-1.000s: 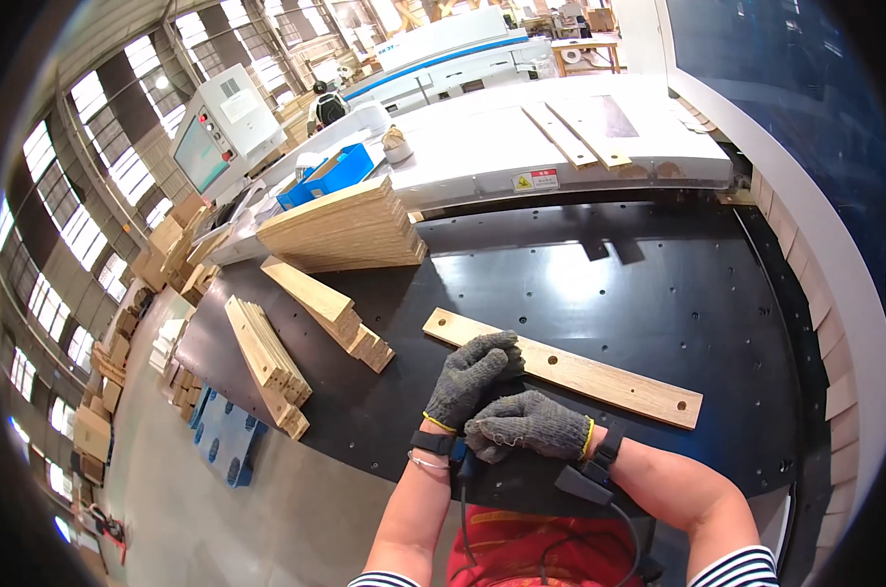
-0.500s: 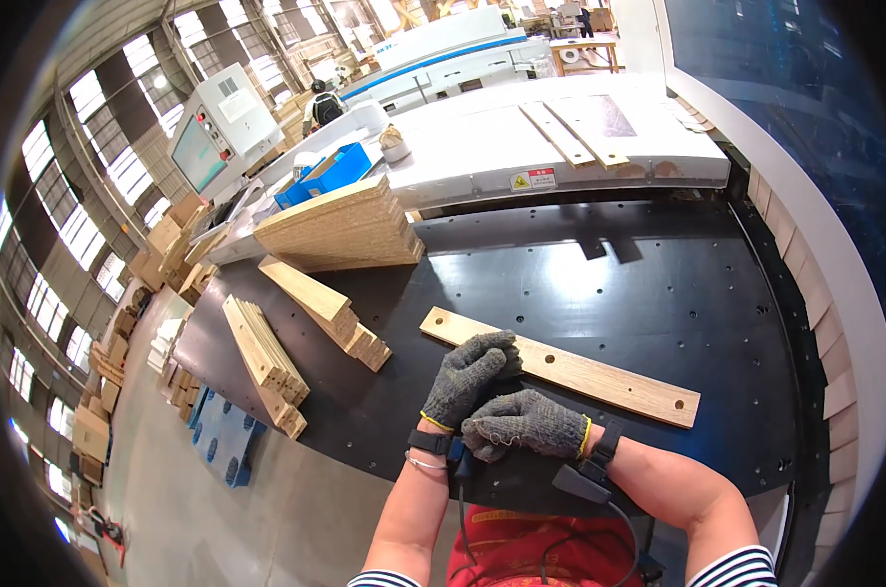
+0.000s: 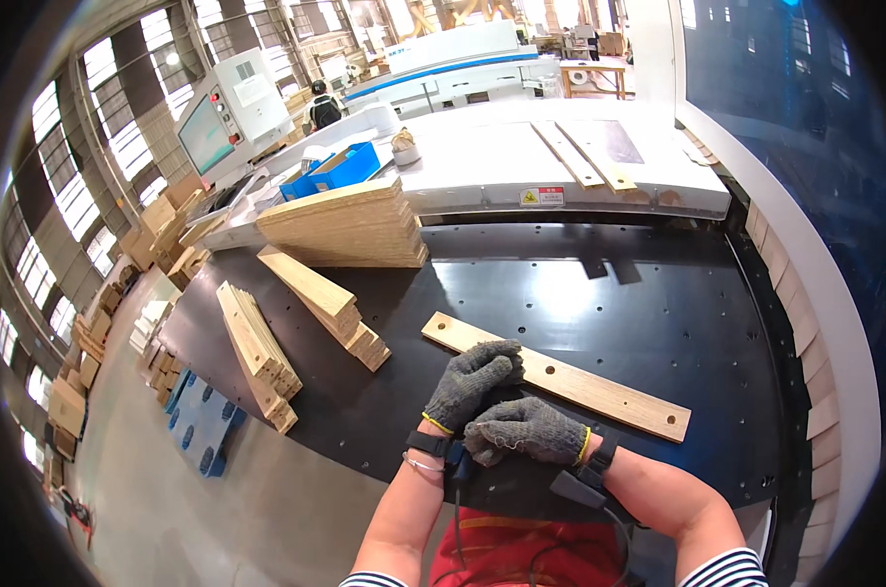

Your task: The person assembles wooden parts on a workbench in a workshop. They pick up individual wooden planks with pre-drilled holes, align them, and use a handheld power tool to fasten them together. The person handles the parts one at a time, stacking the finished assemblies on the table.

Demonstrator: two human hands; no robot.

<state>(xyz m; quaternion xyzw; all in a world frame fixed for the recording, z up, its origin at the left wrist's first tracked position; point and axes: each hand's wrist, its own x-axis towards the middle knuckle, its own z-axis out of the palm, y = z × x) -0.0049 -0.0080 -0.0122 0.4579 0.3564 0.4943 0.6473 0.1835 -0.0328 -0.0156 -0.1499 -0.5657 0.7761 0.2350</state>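
A pale wooden strip (image 3: 604, 391) with round holes lies aslant on the black table in front of me. My left hand (image 3: 472, 384), in a dark grey knitted glove, is closed, its curled fingertips over the strip's near edge. I cannot tell whether it grips the strip. Just below and to the right, my right hand (image 3: 529, 430), gloved alike, is closed like a fist close to the left one. Whatever either hand may hold is hidden by the curled fingers.
Stacked wooden strips (image 3: 257, 347) and shorter stacked boards (image 3: 326, 303) lie at the left. Behind them stands a larger board stack (image 3: 345, 230). Blue bins (image 3: 335, 168) and two strips (image 3: 595, 161) sit on the white machine bed (image 3: 482, 176). A blue panel (image 3: 805, 127) rises at right.
The whole view has shifted and tilted slightly. Both hands keep nearly the same closed pose beside the wooden strip.
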